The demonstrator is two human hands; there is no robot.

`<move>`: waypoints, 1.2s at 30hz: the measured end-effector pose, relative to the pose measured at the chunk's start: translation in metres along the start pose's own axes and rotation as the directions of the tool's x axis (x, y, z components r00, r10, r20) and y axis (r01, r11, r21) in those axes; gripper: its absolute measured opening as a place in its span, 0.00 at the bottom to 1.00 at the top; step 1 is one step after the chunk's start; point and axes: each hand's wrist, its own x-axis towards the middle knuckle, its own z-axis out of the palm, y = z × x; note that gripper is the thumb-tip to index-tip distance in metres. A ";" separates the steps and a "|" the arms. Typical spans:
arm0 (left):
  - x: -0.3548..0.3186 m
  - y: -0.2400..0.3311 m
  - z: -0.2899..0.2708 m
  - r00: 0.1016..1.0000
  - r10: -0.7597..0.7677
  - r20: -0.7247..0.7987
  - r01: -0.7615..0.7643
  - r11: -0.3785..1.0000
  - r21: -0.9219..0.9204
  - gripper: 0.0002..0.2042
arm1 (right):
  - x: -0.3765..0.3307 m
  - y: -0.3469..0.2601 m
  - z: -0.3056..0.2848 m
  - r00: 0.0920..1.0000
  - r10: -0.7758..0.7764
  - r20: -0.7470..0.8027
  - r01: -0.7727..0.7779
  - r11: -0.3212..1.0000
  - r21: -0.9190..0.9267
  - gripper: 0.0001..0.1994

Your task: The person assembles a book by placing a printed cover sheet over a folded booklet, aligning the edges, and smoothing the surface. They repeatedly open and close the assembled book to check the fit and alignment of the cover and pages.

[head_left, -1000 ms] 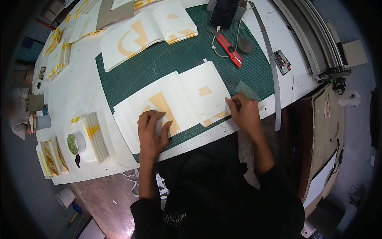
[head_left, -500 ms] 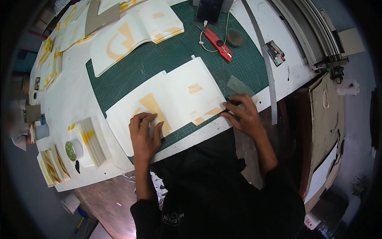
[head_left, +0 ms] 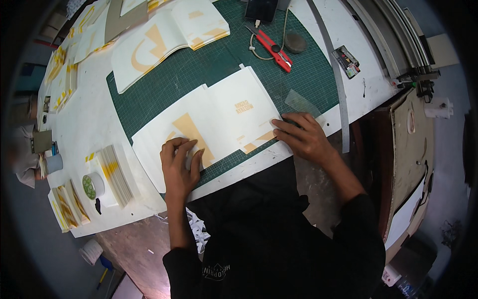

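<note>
A white die-cut paper sheet point(head_left: 222, 119) with pale orange print and small tabs lies flat on the green cutting mat point(head_left: 199, 72), near the table's front edge. My left hand point(head_left: 179, 162) rests on its lower left part, fingers bent, thumb apart. At the sheet's right edge, my right hand point(head_left: 303, 134) lays its outstretched fingers on the paper; its thumb is mostly hidden. Beyond the sheet, a stack of similar printed sheets point(head_left: 174, 37) overlaps the mat. A red utility knife point(head_left: 274, 48) lies at the mat's far right, beside a dark round object point(head_left: 295, 43).
A steel ruler point(head_left: 336, 65) crosses the mat's right side, with a small box point(head_left: 346, 62) beside it. A clear plastic piece point(head_left: 301, 103) lies near my right hand. To the left are folded paper stacks point(head_left: 112, 174) and a tape roll point(head_left: 93, 186). A cabled phone point(head_left: 261, 11) stands at the back.
My right hand has shifted slightly inward, and its fingers now reach further over the sheet's right edge. My left hand stays almost in place.
</note>
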 end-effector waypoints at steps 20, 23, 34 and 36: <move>-0.002 0.002 0.001 1.000 0.027 0.002 -0.027 0.996 0.086 0.12 | 0.000 0.008 -0.002 0.998 -0.067 -0.008 0.067 0.997 -0.031 0.16; -0.002 -0.001 0.004 0.996 0.081 -0.035 -0.077 0.992 0.101 0.13 | -0.004 0.010 -0.008 0.998 0.020 -0.063 -0.018 1.000 0.021 0.17; -0.003 -0.002 0.003 1.000 0.019 0.004 -0.020 0.997 0.079 0.11 | 0.015 0.002 -0.010 0.976 0.178 -0.127 -0.155 0.973 0.172 0.18; -0.004 -0.002 0.002 1.000 0.019 -0.002 -0.019 0.997 0.078 0.12 | 0.032 0.000 -0.003 0.947 0.299 -0.115 -0.275 0.942 0.191 0.18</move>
